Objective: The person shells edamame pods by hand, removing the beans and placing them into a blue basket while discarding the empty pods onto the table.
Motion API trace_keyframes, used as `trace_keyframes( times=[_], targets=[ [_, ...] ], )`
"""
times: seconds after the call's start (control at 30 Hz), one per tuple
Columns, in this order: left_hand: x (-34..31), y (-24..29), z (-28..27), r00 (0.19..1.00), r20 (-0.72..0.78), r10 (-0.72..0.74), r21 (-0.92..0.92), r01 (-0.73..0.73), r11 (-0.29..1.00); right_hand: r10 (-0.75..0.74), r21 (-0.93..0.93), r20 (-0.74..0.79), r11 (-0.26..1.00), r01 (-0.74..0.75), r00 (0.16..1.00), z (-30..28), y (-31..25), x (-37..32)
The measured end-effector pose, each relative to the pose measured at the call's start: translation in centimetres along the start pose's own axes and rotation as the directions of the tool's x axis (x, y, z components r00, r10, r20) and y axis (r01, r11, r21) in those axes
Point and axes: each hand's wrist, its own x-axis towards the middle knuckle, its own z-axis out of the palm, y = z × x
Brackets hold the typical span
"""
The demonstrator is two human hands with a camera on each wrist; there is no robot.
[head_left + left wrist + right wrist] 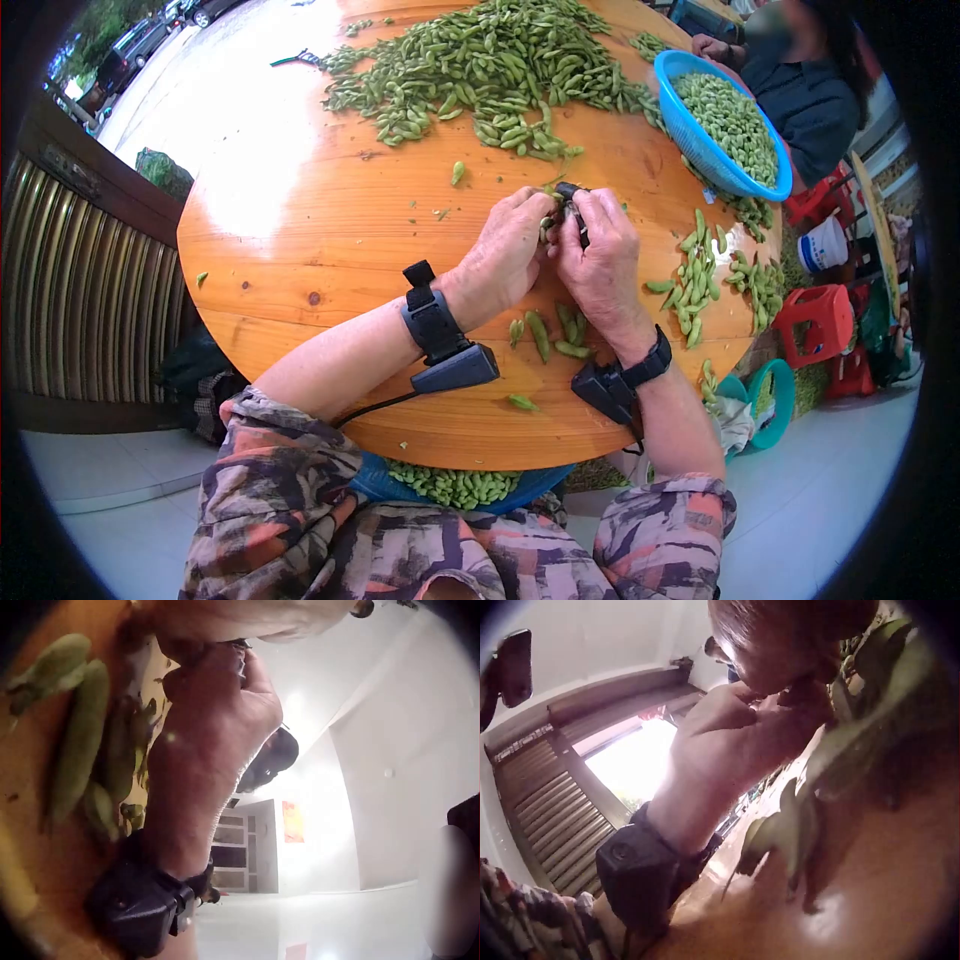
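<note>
Both hands meet over the round wooden table (330,250) in the head view. My left hand (503,250) pinches a green soybean pod (546,224), mostly covered by the fingers. My right hand (604,250) grips a small dark tool (568,190) against it, its black end showing above the fingertips; its working end is hidden. In the left wrist view, the right hand (210,742) appears with curled fingers. Several loose pods (538,335) lie on the wood below the hands, and one pod (458,173) lies beyond them.
A large heap of pods (480,60) covers the far side. At the right stands a blue basket (672,110) of pods, with another person (815,100) behind it. More pods (697,275) lie right of my hand. A blue basin (372,480) of pods sits at my lap.
</note>
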Motion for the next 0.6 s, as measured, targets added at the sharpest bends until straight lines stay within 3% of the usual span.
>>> trace_keyframes(
  times=[0.07, 0.2, 0.23, 0.3, 0.33, 0.37, 0.4, 0.43, 0.5, 0.6],
  targets=[
    [-0.2, 0.2, 0.4, 1.0, -0.014, -0.002, -0.027, 0.002, 1.0, -0.113, -0.107, -0.024, 0.988, 0.109, 0.993, 0.1, 0.3, 0.0],
    [-0.2, 0.1, 0.3, 1.0, -0.023, 0.01, -0.091, -0.012, 0.996, -0.123, -0.1, -0.038, 0.988, 0.119, 0.992, 0.1, 0.4, 0.2],
    [-0.1, 0.2, 0.1, 1.0, -0.022, 0.009, -0.091, -0.011, 0.996, -0.058, -0.023, -0.034, 0.998, 0.058, 0.998, -0.1, 0.3, 0.2],
    [0.1, 1.1, -0.6, 0.992, 0.127, -0.002, 0.021, -0.001, 1.0, 0.007, 0.052, -0.026, 0.999, -0.005, 1.0, -0.4, 0.5, 0.3],
    [0.2, 1.6, -0.8, 0.992, 0.129, -0.002, 0.022, -0.001, 1.0, 0.196, 0.182, 0.021, 0.963, -0.197, 0.98, -0.6, 0.8, 0.3],
    [0.3, 2.1, -0.9, 0.989, 0.147, -0.012, 0.068, 0.002, 0.998, 0.37, 0.297, 0.092, 0.876, -0.38, 0.924, -0.8, 1.0, 0.4],
    [0.5, 2.5, -1.1, 0.986, 0.164, -0.024, 0.115, 0.005, 0.993, 0.452, 0.46, 0.186, 0.744, -0.484, 0.872, -1.4, 0.5, 0.9],
    [0.8, 2.9, -1.4, 0.986, 0.167, -0.026, 0.116, 0.007, 0.993, 0.454, 0.46, 0.183, 0.745, -0.484, 0.872, -2.0, 0.5, 1.3],
    [1.3, 3.6, -1.8, 0.979, 0.199, 0.048, 0.121, -0.073, 0.99, 0.45, 0.677, 0.46, 0.379, -0.63, 0.765, -3.2, 0.7, 1.8],
    [1.1, 3.8, -1.4, 0.984, 0.176, -0.022, 0.159, -0.006, 0.987, 0.38, 0.692, 0.541, 0.306, -0.654, 0.75, -4.1, 0.3, 2.2]
  ],
)
